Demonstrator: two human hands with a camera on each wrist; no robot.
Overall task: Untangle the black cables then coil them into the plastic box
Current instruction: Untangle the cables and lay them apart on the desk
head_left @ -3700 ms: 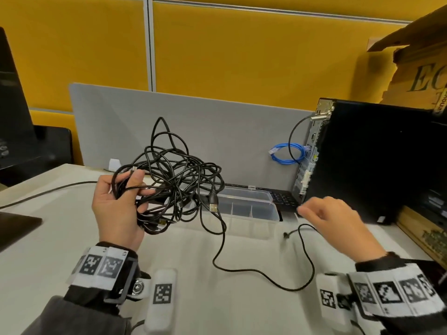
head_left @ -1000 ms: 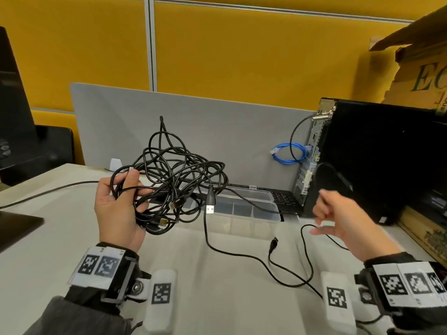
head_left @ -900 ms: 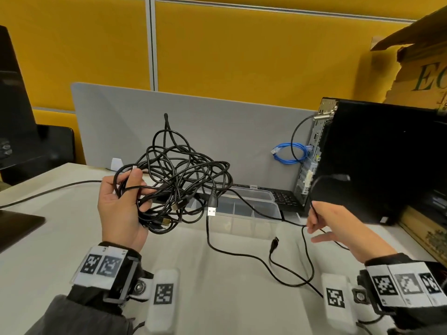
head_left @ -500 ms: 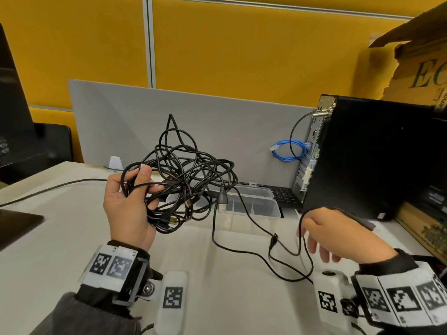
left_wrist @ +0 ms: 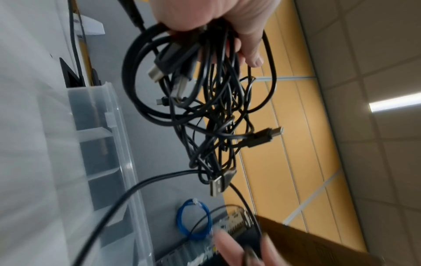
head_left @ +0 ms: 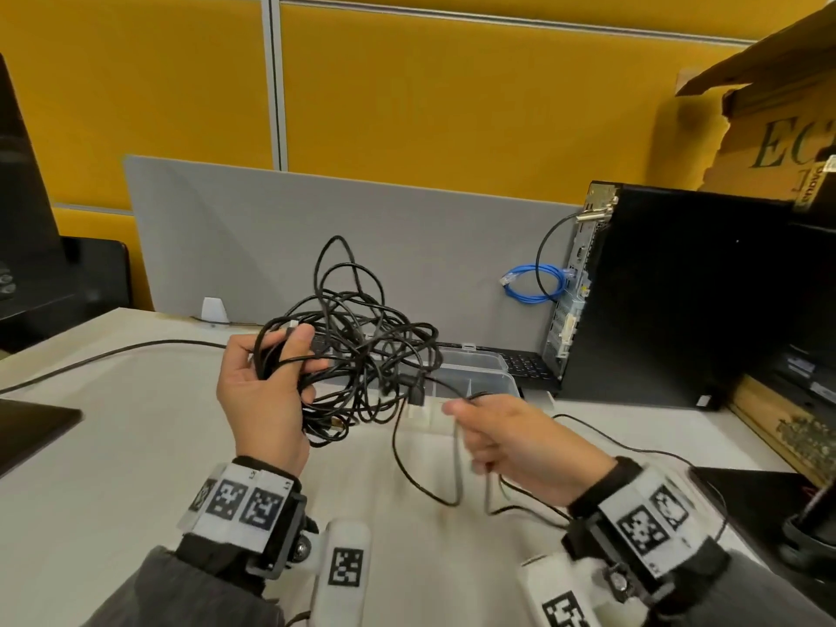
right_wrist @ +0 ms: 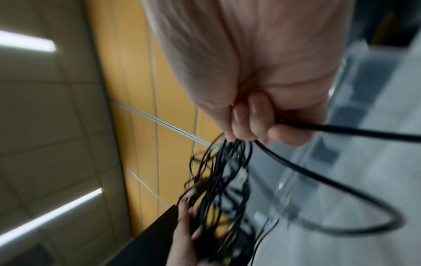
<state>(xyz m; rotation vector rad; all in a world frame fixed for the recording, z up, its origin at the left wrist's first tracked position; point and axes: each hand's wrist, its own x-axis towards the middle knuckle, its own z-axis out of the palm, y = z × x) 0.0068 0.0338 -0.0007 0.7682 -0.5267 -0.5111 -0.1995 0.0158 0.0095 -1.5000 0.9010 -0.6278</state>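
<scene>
A tangled bundle of black cables (head_left: 362,346) hangs above the white desk, and my left hand (head_left: 267,391) grips it with fingers curled through the loops. The left wrist view shows the bundle (left_wrist: 212,108) with several USB plugs dangling. One loose black cable (head_left: 420,472) runs out of the tangle; my right hand (head_left: 511,441) grips it in a fist, just right of the bundle. In the right wrist view that cable (right_wrist: 318,172) leaves the curled fingers (right_wrist: 250,122) in a loop. The clear plastic box (head_left: 475,377) with dividers sits behind both hands.
A black computer tower (head_left: 669,300) stands at the right with a blue network cable (head_left: 534,287) coiled at its back. A grey partition (head_left: 271,237) closes off the desk's far side. A cardboard box (head_left: 778,129) is at upper right. Another black cable (head_left: 113,355) trails left across the desk.
My right hand has moved left and toward the bundle, closing round the loose cable. My left hand and the bundle have drifted right, closer to the box.
</scene>
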